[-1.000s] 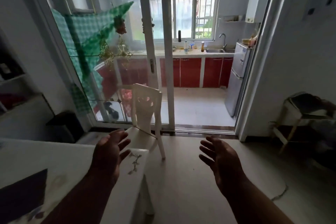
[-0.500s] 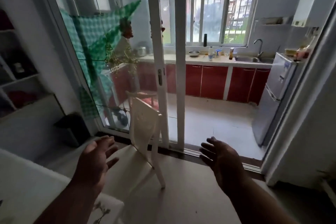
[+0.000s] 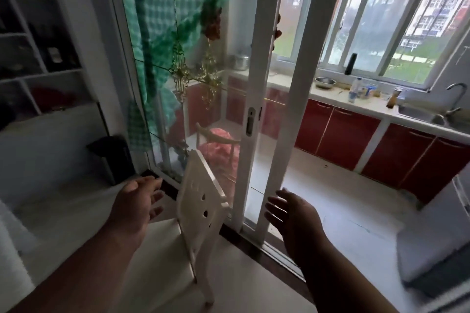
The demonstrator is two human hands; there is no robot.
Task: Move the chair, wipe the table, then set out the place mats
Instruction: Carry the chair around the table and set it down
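Reaching out with both hands empty and fingers spread, the left hand (image 3: pixel 138 204) at 9 o'clock of the white chair (image 3: pixel 201 207) and the right hand (image 3: pixel 292 211) at 3 o'clock. The chair stands just beside the sliding door (image 3: pixel 256 89). Best to grab the top of its back with both hands and lift it straight.

A pale, smooth tiled floor (image 3: pixel 254 295) carries a white plastic chair (image 3: pixel 201 211) just beside the sliding door's dark threshold track (image 3: pixel 254 246); a black bin (image 3: pixel 114 157) stands near the wall.
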